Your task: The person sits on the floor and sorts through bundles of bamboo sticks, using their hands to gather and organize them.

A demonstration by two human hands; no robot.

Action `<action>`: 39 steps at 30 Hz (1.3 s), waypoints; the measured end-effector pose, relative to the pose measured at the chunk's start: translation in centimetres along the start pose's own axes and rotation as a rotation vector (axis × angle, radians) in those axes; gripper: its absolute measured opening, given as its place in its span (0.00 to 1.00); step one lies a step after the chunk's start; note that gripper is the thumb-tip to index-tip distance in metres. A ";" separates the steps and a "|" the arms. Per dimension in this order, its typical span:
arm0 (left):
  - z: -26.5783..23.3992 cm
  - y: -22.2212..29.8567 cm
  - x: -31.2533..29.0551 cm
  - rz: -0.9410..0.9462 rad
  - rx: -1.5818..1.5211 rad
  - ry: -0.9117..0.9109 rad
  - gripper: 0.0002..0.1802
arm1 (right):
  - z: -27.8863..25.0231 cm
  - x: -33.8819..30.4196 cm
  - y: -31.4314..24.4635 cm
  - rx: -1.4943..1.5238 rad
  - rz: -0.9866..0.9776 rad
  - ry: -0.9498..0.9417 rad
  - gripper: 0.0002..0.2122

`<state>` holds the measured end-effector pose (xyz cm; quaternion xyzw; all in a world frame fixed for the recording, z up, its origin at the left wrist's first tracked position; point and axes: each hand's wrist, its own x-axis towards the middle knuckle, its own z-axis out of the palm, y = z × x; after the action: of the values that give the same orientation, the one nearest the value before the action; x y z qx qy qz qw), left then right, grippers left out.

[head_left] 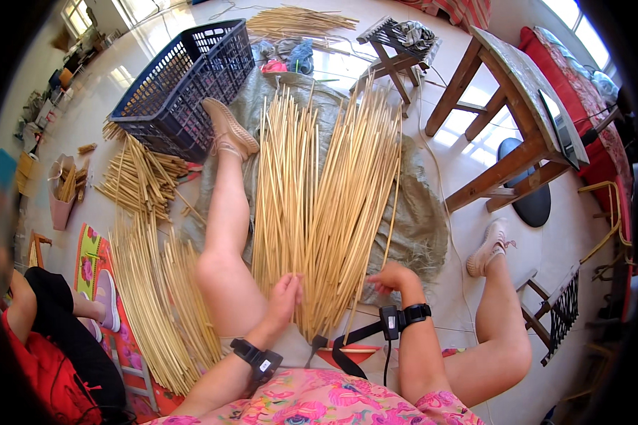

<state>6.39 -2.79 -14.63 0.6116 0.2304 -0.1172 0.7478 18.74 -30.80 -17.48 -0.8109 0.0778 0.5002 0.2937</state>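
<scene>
Best to sort singly the sticks ahead of curled left hand and right hand; cannot tell whether gripping any.

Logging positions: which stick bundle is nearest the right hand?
The right bundle on the sheet, beside that hand; the left bundle there and other piles lie farther off.

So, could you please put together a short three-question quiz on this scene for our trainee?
1. True or false: the person's left hand wears a glove.
2. What lies beneath the thin sticks between the person's legs? A: a wooden board; B: a grey-green sheet; C: a white towel.
3. Fill in: the dark plastic crate is toward the picture's upper ____.

Key: 1 false, it is bare; 2 B; 3 left.
</scene>
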 end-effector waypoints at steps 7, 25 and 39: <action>0.6 -0.9 -0.3 0.334 0.469 0.129 0.18 | 1.3 4.0 0.7 0.267 -0.305 0.797 0.15; 0.7 -0.6 -0.2 0.099 0.188 -0.309 0.13 | 2.9 2.9 -1.8 0.220 -0.183 0.532 0.08; 1.9 1.4 -1.7 -0.149 -0.002 -0.390 0.15 | 4.3 -4.5 -10.9 0.509 -0.455 -0.119 0.07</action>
<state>5.91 -4.48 -12.33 0.5579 0.1260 -0.2880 0.7681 17.83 -20.23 -10.70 -0.6775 0.0000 0.4328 0.5948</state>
